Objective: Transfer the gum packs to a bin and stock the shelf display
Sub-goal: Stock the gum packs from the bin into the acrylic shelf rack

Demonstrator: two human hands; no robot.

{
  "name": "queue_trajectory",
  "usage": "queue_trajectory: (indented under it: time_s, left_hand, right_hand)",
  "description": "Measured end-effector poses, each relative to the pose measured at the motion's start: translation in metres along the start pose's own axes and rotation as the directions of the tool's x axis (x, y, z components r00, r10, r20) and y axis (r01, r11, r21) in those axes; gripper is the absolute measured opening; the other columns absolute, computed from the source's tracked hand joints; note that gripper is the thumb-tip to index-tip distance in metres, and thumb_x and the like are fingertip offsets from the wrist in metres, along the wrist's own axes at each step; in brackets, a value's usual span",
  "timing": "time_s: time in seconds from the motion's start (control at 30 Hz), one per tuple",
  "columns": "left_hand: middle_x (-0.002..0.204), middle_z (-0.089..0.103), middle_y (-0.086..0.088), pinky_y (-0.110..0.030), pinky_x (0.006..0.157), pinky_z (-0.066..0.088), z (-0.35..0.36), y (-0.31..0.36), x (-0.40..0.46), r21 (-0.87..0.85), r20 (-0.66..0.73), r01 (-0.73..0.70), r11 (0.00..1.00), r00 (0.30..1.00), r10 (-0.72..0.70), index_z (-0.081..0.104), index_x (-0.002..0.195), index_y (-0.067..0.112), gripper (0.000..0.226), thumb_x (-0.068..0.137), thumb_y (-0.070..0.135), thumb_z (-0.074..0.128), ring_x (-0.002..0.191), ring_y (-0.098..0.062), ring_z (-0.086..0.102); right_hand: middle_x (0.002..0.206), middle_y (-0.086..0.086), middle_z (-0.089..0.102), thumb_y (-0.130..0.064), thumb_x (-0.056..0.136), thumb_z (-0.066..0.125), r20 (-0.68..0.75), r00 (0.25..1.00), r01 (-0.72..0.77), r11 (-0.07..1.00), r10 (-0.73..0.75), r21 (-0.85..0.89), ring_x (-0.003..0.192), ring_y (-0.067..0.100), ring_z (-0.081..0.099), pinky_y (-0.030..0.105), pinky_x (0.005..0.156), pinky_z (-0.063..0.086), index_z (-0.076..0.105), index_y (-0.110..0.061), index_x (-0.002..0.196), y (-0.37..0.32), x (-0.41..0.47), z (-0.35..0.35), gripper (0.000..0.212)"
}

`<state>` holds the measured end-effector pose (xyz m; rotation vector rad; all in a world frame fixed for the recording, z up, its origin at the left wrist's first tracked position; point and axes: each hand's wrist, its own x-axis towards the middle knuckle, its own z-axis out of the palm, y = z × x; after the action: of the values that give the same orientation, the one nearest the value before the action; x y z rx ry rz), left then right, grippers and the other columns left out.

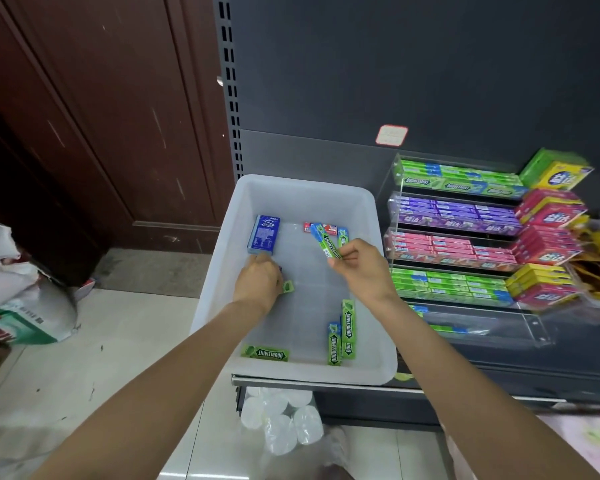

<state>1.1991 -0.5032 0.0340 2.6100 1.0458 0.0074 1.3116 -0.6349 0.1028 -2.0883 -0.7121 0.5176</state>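
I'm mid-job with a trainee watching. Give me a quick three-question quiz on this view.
1. True or false: the right hand pinches a green gum pack above the white bin.
2. Which box lies in the bin by the left hand?
A. yellow
B. blue
C. pink
3. Fill in: the clear display rack stands to the ____ of the bin.

Key:
1. True.
2. B, the blue box.
3. Right.
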Motion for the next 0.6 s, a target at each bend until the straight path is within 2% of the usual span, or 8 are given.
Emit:
queue_trajectory:
  time_s: [0.17,0.27,0.37,0.43,0.5,0.6]
  left_hand:
    - [0.127,0.045,-0.014,-0.039,0.098,0.043,0.01,0.006,-0.007,0.043,0.089,0.022,0.999,0.996,-0.026,0.046,0.124,0.01,0.043,0.085,0.017,0.064,0.117,-0.031,0.044]
    - [0.122,0.055,-0.016,-0.037,0.096,0.045,0.009,0.009,-0.008,0.002,0.067,0.039,0.999,0.997,-0.039,0.055,0.118,0.007,0.031,0.088,0.012,0.059,0.111,-0.031,0.052]
    - [0.105,0.066,-0.015,-0.03,0.086,0.047,0.002,0.017,-0.01,-0.258,0.016,0.084,0.963,0.996,-0.082,0.065,0.103,0.004,0.018,0.085,0.007,0.062,0.098,-0.029,0.061]
    - [0.097,0.068,-0.013,-0.019,0.075,0.042,-0.007,0.029,-0.016,-0.434,-0.044,0.081,0.897,0.993,-0.111,0.066,0.098,0.002,0.015,0.083,0.004,0.063,0.091,-0.025,0.063]
    - [0.091,0.067,-0.008,-0.013,0.064,0.037,-0.018,0.046,-0.023,-0.578,-0.089,0.051,0.814,0.988,-0.125,0.063,0.097,0.003,0.013,0.084,0.004,0.064,0.082,-0.018,0.061]
    - [0.087,0.066,-0.006,-0.02,0.061,0.044,-0.031,0.076,-0.034,-0.715,-0.126,-0.009,0.699,0.985,-0.116,0.056,0.094,0.011,0.011,0.086,0.009,0.064,0.075,-0.016,0.061]
  right_hand:
    - [0.089,0.008,0.069,-0.012,0.082,0.07,-0.028,0.999,0.021,0.999,-0.02,0.034,0.086,0.023,0.066,0.037,0.083,0.052,0.061,-0.006,0.088,0.006,-0.008,-0.014,0.012]
    - [0.092,0.01,0.069,-0.009,0.081,0.07,-0.023,0.999,0.027,0.998,-0.026,0.059,0.088,0.023,0.066,0.031,0.08,0.051,0.061,-0.005,0.09,0.006,-0.012,-0.022,0.014]
    - [0.089,0.006,0.067,-0.009,0.08,0.071,-0.011,0.999,0.042,0.997,-0.041,0.063,0.083,0.019,0.064,0.021,0.07,0.047,0.057,-0.013,0.082,0.005,-0.016,-0.031,0.015]
    - [0.085,0.003,0.065,-0.007,0.078,0.073,-0.005,0.998,0.058,0.994,-0.057,0.088,0.078,0.016,0.062,0.017,0.066,0.046,0.052,-0.019,0.075,0.006,-0.016,-0.041,0.024]
    - [0.084,0.006,0.064,-0.001,0.076,0.073,-0.011,0.998,0.064,0.984,-0.063,0.164,0.073,0.015,0.059,0.016,0.064,0.046,0.053,-0.014,0.077,0.008,-0.019,-0.053,0.025]
    - [0.084,0.008,0.061,0.005,0.075,0.071,-0.033,0.998,0.065,0.961,-0.058,0.27,0.07,0.011,0.055,0.012,0.061,0.046,0.055,-0.006,0.084,0.016,-0.026,-0.077,0.022]
